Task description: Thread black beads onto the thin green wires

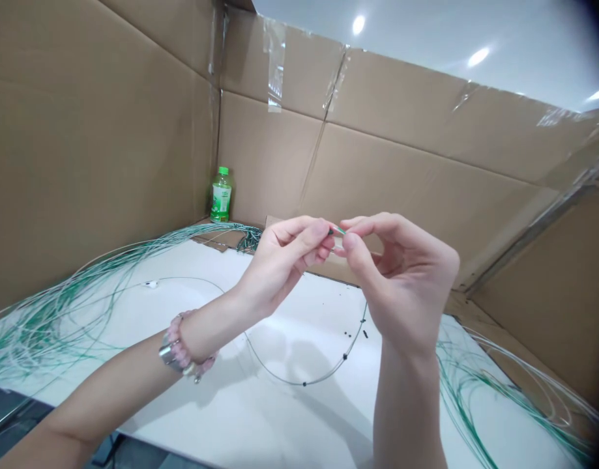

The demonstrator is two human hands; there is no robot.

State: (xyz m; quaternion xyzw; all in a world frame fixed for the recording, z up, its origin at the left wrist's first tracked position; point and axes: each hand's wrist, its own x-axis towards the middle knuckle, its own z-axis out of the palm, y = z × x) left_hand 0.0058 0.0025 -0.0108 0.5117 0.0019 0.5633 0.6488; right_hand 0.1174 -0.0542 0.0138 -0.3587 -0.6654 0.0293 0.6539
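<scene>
Your left hand (285,262) and right hand (407,281) pinch a thin green wire (339,229) close together above the white bench (274,417); just beyond its far edge, a green-capped plastic bottle (221,197) seemingly holds green liquid (219,217).

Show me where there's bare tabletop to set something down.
The white tabletop looks bare between the curved wire and the near edge, left of the right forearm. A smaller patch lies inside the curve, left of the black bits. Crowded: far left, under the green wire bundle, and right, under loose green wires.
</scene>
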